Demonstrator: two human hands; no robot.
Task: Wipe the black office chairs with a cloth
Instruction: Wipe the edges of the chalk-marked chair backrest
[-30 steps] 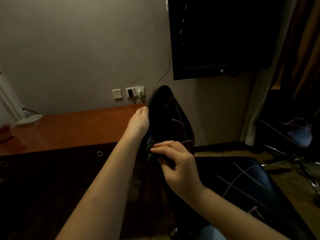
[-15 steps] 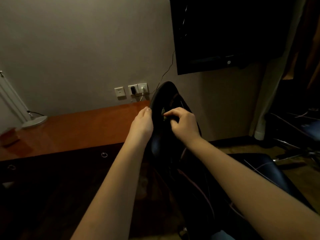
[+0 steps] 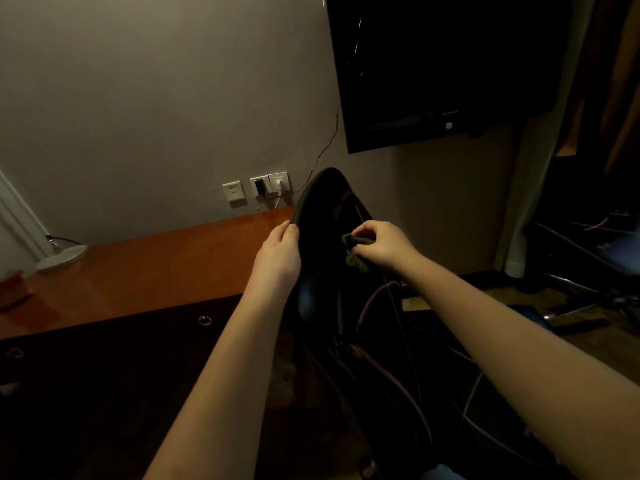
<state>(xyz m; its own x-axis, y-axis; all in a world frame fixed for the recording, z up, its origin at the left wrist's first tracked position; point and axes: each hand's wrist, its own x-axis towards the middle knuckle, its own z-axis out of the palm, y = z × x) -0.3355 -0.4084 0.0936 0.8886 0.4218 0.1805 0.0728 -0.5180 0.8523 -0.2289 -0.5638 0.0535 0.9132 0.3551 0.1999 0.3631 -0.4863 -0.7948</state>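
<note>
A black office chair [image 3: 322,209] stands in front of me, its curved backrest seen edge-on with thin pale stitch lines. My left hand [image 3: 277,254] holds the backrest's left edge, fingers against the rim. My right hand [image 3: 384,247] grips a small bunched dark green cloth [image 3: 355,252] and presses it on the inner face of the backrest near the top. The seat below lies in deep shadow. A second black chair [image 3: 595,244] stands at the right, dim and partly cut off.
A glossy orange-brown desk [image 3: 138,271] with dark drawer fronts and ring pulls runs along the wall at left. Wall sockets [image 3: 256,188] with plugs sit above it. A black television [image 3: 443,71] hangs at upper right, a lamp base [image 3: 62,258] at far left.
My right hand with the cloth went from mid-backrest up to the top, then slid slightly down and right, and the cloth now shows. The left hand kept its hold on the edge.
</note>
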